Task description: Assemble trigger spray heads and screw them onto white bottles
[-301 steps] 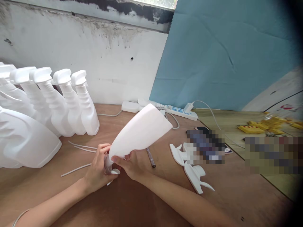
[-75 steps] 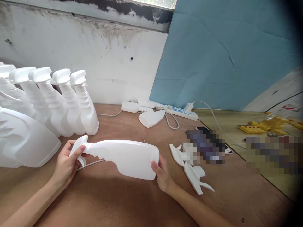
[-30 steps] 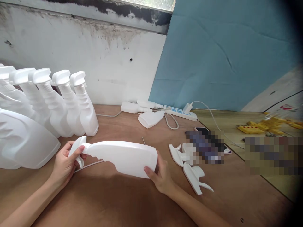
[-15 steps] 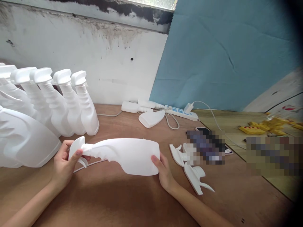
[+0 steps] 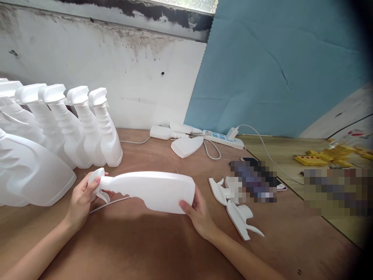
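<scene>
A white plastic spray bottle [image 5: 163, 192] lies sideways in the air above the brown tabletop, between my two hands. My left hand [image 5: 83, 198] is closed round its trigger head [image 5: 97, 184], with the thumb on top and some fingers hidden behind. At the other end my right hand [image 5: 199, 212] grips the base, its thumb on the near face and its fingers behind. The head sits on the bottle's neck at the ribbed collar [image 5: 107, 182]. Two loose trigger sprayers [image 5: 239, 217] rest on the table to the right of my right hand.
Several white spray bottles with heads [image 5: 109, 136] stand in rows at the left. Loose white bottles [image 5: 187, 146] lie at the back by a power strip [image 5: 224, 139] and cables. A partly blurred phone [image 5: 253, 179] lies at the right, with yellow packets [image 5: 323, 157] farther off.
The spray bottle has turned slightly about its length, and its base has come a little leftward. My left hand has shifted its hold on the trigger head; my right thumb sits lower.
</scene>
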